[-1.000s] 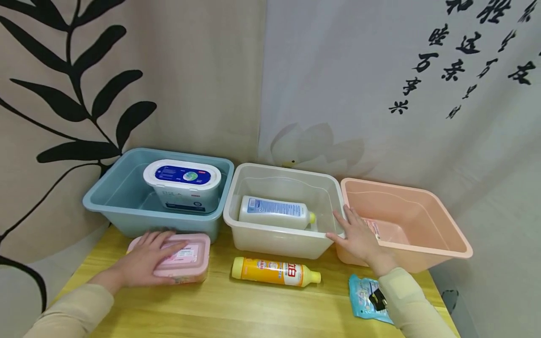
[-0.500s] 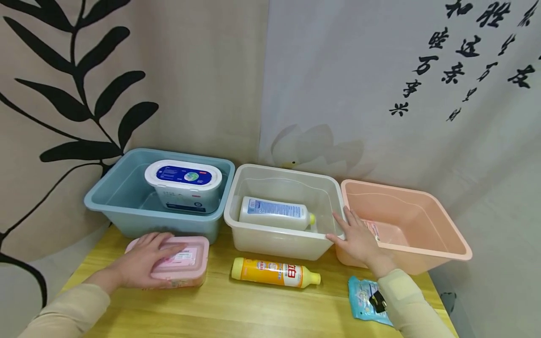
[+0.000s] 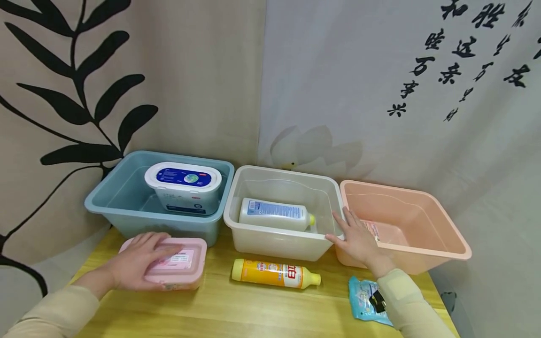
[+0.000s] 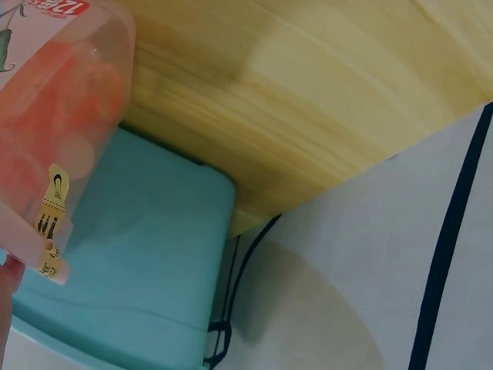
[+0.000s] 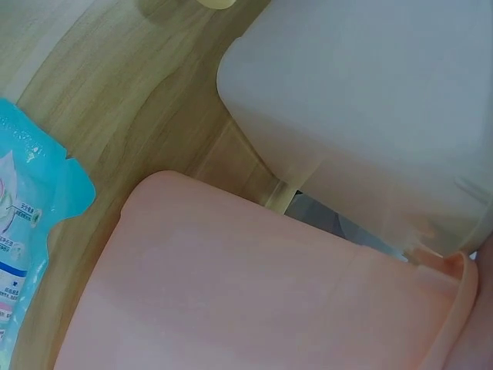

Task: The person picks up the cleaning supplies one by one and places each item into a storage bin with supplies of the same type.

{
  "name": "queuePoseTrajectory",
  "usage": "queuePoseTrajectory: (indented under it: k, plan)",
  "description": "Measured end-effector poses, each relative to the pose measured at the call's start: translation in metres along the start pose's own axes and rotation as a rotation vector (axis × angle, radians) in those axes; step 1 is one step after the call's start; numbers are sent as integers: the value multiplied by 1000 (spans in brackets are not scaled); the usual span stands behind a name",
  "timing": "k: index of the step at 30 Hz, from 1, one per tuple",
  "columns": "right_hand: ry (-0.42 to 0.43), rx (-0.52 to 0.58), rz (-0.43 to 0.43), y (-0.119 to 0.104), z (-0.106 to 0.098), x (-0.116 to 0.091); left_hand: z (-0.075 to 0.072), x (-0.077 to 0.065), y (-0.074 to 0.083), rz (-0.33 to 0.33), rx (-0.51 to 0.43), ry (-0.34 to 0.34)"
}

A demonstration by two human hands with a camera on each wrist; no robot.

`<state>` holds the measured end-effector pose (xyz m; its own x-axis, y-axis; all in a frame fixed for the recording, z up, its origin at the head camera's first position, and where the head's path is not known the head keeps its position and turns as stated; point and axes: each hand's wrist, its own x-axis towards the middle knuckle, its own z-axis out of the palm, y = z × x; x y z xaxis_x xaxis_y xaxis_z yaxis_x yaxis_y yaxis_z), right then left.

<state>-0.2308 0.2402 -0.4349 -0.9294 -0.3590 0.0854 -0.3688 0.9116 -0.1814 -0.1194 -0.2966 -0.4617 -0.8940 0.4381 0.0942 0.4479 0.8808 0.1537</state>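
My left hand grips a pink lidded plastic box, with the fingers over the lid's far left side and the thumb along the near side. In the left wrist view the box's clear wall shows orange-red contents, and a fingertip sits at the lid edge. The box stands in front of the blue bin. My right hand rests with spread fingers where the rims of the white bin and the peach bin meet.
A white lidded tub stands in the blue bin; a white bottle lies in the white one. On the wooden table are a yellow bottle and a light-blue packet, partly under the right forearm. A printed curtain hangs behind.
My left hand and the pink box have shifted slightly left and toward me along the front of the blue bin. The right hand keeps its place on the rims.
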Motion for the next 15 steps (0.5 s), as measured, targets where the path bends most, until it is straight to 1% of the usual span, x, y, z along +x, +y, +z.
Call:
queuePoseTrajectory:
  k: [4,15]
  plan:
    - [-1,2,5,0,-1,0,-5,0,3,29,21,25]
    - [-2,19,12,-1,-1,-1,-18,2,13,88,41,45]
